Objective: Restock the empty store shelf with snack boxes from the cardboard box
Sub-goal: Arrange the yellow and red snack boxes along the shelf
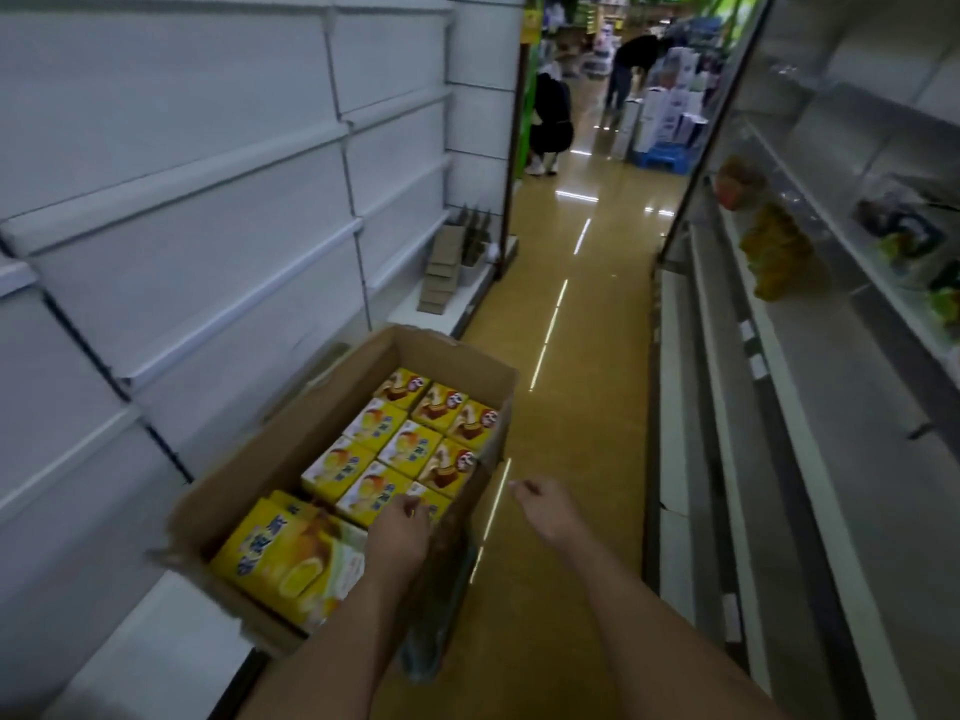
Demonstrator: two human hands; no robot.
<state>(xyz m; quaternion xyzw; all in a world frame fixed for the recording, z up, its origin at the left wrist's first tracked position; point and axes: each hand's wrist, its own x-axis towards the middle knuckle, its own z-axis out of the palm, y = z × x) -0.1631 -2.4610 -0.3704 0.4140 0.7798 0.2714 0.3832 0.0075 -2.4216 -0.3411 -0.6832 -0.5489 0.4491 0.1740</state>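
Hands first: my left hand point(400, 527) curls over the yellow cardboard snack boxes point(384, 459) in the open brown cardboard box point(291, 449); my right hand point(545, 506) hangs loosely curled, holding nothing (grip unclear). I'd pinch one box squarely, then lift toward the empty white metal shelf point(182, 220).

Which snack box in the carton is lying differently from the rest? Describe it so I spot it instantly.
Find the open cardboard box on the low left shelf. At its near end, beside the left hand, lies a large yellow snack box. It shows its broad printed face, tilted, while the others show only small faces in rows.
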